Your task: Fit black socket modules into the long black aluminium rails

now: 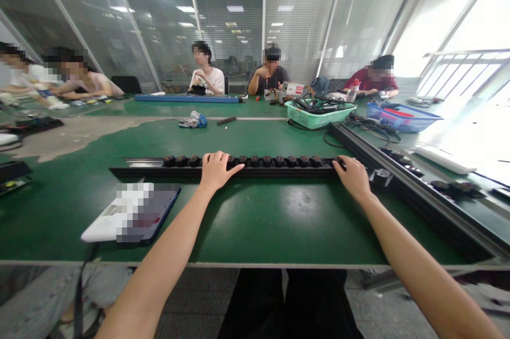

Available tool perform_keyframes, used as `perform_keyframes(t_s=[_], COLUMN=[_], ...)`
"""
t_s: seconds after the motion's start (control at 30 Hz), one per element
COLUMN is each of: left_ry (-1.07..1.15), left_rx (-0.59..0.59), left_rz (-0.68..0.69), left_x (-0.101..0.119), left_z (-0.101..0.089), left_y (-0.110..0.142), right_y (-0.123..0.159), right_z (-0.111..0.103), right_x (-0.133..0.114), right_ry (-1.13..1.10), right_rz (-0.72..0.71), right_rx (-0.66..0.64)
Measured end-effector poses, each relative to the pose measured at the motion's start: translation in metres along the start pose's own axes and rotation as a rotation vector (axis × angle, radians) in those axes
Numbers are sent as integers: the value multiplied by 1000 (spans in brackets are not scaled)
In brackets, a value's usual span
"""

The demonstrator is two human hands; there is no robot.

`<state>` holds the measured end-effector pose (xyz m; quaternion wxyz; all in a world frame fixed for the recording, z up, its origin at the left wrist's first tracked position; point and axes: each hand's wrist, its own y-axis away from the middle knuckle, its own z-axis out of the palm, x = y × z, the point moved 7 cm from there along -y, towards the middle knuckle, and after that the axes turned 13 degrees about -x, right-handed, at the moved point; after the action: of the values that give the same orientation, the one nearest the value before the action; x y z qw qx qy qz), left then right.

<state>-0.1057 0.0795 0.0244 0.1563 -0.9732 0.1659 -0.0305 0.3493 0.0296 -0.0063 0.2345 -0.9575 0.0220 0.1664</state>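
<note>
Across the green table in front of me lies a long black rail, with a row of round black pieces set along its top. My left hand is closed over the rail left of its middle, thumb on the near side and fingers over the far side, covering some of the round pieces. At the rail's right end, my right hand grips it with the thumb in front; its fingertips are partly hidden. Left of my left forearm, a white device and a dark blue-edged phone-like slab lie together.
A second long black rail runs diagonally at the right. Behind are a green basket of cables and a blue basket. A crumpled grey-blue cloth lies mid-table. Several people sit around the table's far side.
</note>
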Motion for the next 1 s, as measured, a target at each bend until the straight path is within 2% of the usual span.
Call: perform_keyframes(t_s=[0.33, 0.53, 0.77, 1.0], left_ry=[32, 39, 16, -11], left_rx=[6, 10, 0, 14], left_rz=[12, 18, 0, 6], left_x=[0, 0, 0, 0], left_z=[1, -1, -1, -1], left_y=[0, 1, 0, 0], right_y=[1, 3, 1, 0], right_z=[-1, -1, 1, 4], right_x=[0, -4, -4, 1], right_ry=[45, 93, 137, 128], right_rz=[23, -1, 27, -13], right_rx=[9, 70, 46, 55])
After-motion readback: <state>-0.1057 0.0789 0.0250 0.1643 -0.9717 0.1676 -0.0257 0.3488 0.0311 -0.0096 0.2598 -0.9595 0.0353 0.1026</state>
